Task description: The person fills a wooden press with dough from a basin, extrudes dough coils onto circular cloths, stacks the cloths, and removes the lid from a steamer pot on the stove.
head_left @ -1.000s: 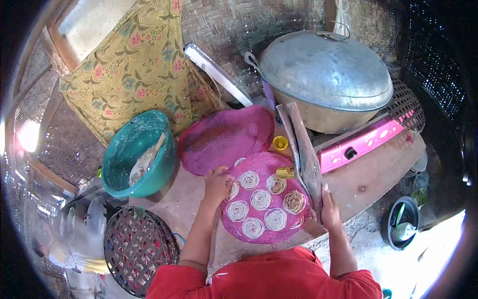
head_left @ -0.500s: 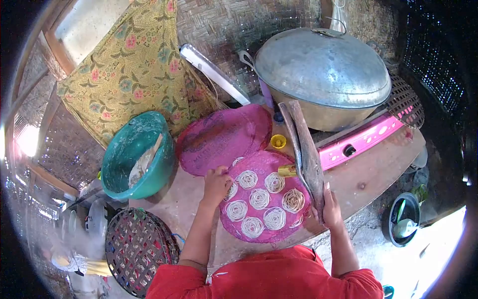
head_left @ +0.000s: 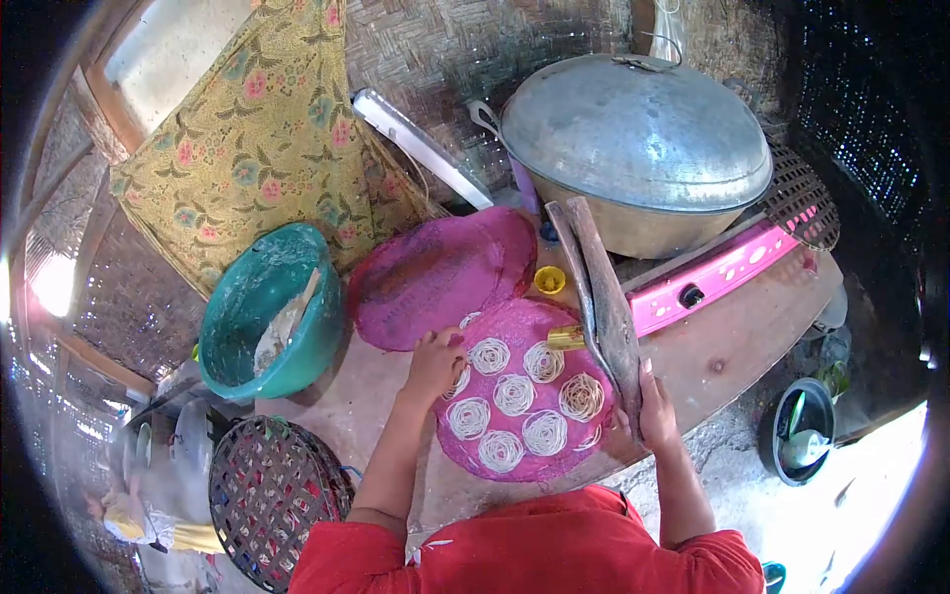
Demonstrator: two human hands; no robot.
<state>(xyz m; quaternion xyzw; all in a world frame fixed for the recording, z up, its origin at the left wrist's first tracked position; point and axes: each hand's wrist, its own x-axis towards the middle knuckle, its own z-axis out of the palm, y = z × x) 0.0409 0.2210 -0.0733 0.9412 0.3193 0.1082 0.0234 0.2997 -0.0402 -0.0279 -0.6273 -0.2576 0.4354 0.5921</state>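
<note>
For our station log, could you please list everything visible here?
Trays: two, pink, centre
Spiral nests: at least nine, whitish, one tan, on nearer tray
Wooden tool: one, brown, right of centre
Tube: one, yellow, beside wooden tool
Cup-like piece: one, yellow, behind nearer tray
Basin: one, green, left
Lidded pot: one, silvery, right rear
Stove: one, pink, right
Cloth: one, patterned yellow, left rear
Strip: one, white, rear
Lattice basket: one, dark, lower left
Bowl: one, dark grey, lower right
Table: one, brownish, beneath trays
Left hand: one, bare, at nearer tray's left edge
Right hand: one, bare, on wooden tool
Sleeves: two, red, bottom
</note>
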